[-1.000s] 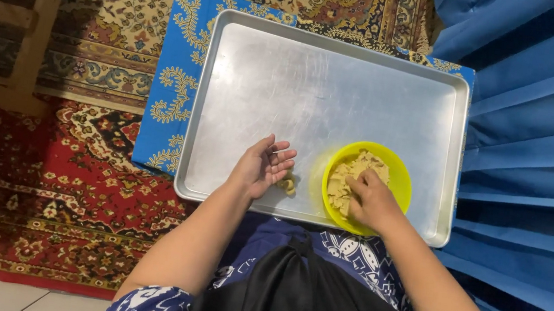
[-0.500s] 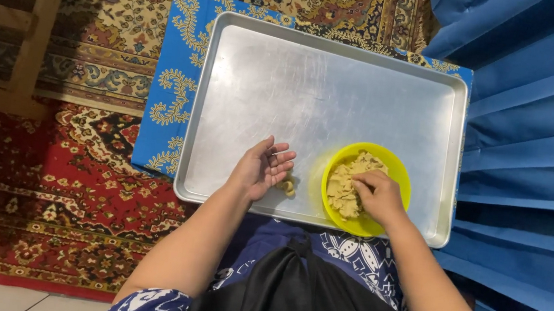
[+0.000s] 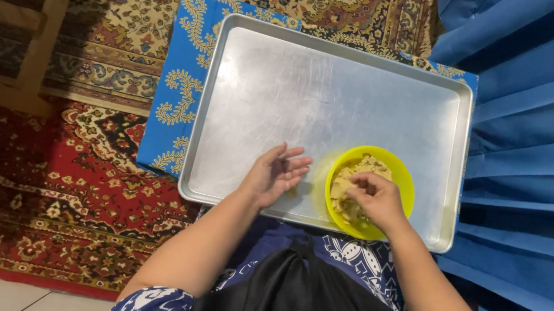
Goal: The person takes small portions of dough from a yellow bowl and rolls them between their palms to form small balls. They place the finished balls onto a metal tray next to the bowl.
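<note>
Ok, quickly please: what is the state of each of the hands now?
Left hand: open, palm up over the metal tray, holding nothing visible.
Right hand: fingers curled into the dough in the yellow bowl.

Arms: both forearms bare, no sleeves reaching the wrists.
Left hand: no ring or watch visible.
Right hand: likewise unadorned.
Garment: dark blue cloth with white floral print.
Lap: plain black fabric, gathered.

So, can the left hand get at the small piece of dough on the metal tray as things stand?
Probably yes. The left hand rests right beside the small piece of dough on the silver metal tray, with nothing between them; its fingers partly cover it.
</note>
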